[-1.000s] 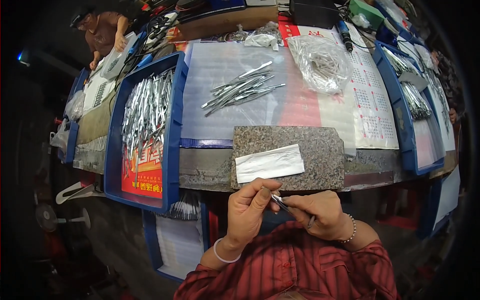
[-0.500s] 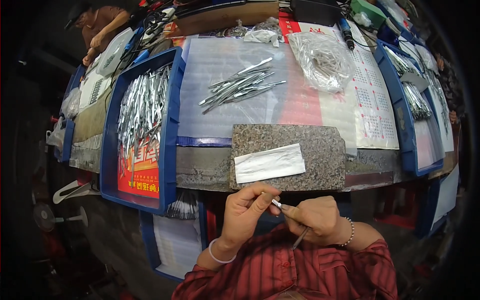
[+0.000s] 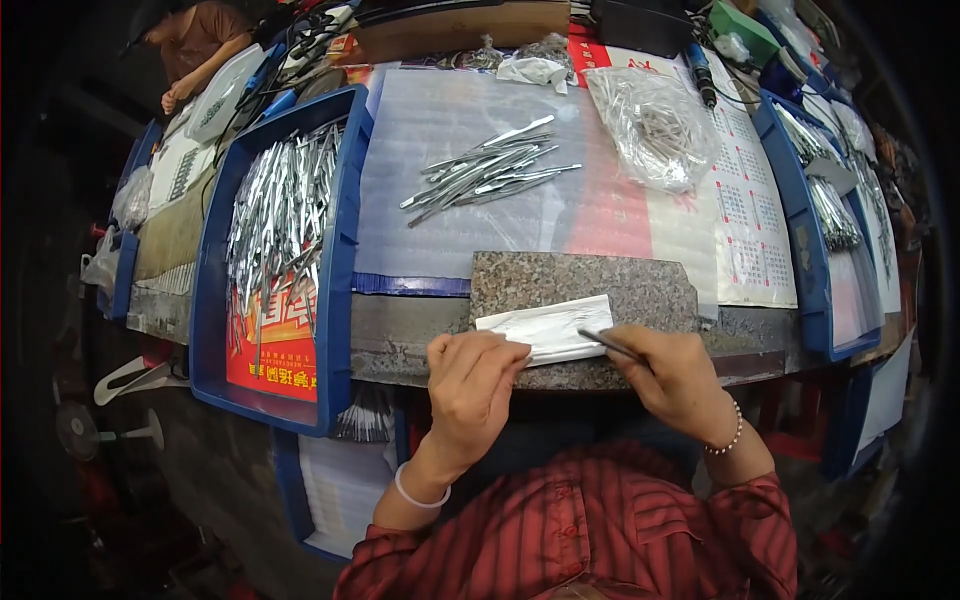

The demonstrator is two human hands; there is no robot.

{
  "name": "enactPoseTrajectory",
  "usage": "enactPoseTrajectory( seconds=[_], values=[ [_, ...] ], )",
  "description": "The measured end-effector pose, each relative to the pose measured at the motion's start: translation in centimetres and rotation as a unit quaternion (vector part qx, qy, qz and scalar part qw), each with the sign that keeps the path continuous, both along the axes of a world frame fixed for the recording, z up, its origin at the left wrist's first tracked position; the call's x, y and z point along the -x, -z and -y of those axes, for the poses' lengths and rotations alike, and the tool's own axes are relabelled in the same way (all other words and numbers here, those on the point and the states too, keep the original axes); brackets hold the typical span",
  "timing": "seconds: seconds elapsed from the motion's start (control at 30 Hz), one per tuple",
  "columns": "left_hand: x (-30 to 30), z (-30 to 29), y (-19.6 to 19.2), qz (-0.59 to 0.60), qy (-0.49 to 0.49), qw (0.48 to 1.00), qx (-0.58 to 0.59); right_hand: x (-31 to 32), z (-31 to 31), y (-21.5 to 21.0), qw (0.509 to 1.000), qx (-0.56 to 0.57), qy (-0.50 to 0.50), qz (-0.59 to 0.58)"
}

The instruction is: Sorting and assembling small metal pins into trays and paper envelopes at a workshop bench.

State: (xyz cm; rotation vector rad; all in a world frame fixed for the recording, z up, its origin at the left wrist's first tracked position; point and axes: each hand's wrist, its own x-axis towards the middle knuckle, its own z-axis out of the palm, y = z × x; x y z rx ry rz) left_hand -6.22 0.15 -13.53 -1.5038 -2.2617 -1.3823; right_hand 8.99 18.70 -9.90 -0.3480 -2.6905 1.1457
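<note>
A folded white cloth or paper pad [image 3: 550, 322] lies on a speckled granite slab [image 3: 640, 285] at the table's front edge. My right hand [image 3: 668, 378] is closed around a slim dark metal rod [image 3: 606, 343], whose tip rests on or just over the pad's right part. At the pad's lower left, my left hand [image 3: 472, 385] has its fingers curled and pinched together; whatever is between them is hidden. Farther back, a loose pile of slim silvery metal pieces [image 3: 490, 170] is spread on a plastic-covered sheet [image 3: 400, 235].
To the left stands a blue tray [image 3: 352, 200] heaped with similar metal pieces [image 3: 285, 195]. At the right are a clear plastic bag [image 3: 655, 125], a dark screwdriver-like tool [image 3: 702, 75] and another blue tray [image 3: 800, 250]. A person [image 3: 205, 50] sits at the far left.
My hands have come apart and moved forward from near my chest to the slab. The rod in my right hand now points at the white pad.
</note>
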Motion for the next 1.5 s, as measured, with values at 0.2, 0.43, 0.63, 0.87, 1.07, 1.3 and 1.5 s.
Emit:
enactPoseTrajectory(
  seconds=[0.2,0.43,0.63,0.87,1.07,1.3,1.5],
  values=[
    [0.4,-0.2,1.3,-0.062,0.027,0.997,0.023,-1.0,0.3,-0.3,1.000,-0.027,-0.005,0.004],
    [0.7,-0.1,1.2,-0.068,0.056,0.995,0.044,-0.3,-1.3,-3.3,0.984,-0.096,-0.072,-0.132],
    [0.7,0.4,0.9,-0.048,0.057,0.994,0.074,0.0,-0.5,-6.4,0.979,-0.143,-0.144,0.000],
    [1.0,-0.1,0.9,-0.031,0.075,0.995,0.055,2.0,-0.4,-1.6,0.998,0.039,-0.027,-0.046],
    [1.2,0.5,1.2,-0.030,0.065,0.996,0.057,0.3,2.3,-4.8,0.972,0.080,0.010,-0.222],
    [2.5,1.3,0.4,-0.012,0.048,0.996,0.077,5.2,1.7,-0.5,0.993,-0.023,-0.097,-0.058],
    [2.5,2.6,0.7,-0.014,0.052,0.995,0.084,6.0,3.6,-3.9,0.969,-0.123,-0.176,-0.124]
  ],
)
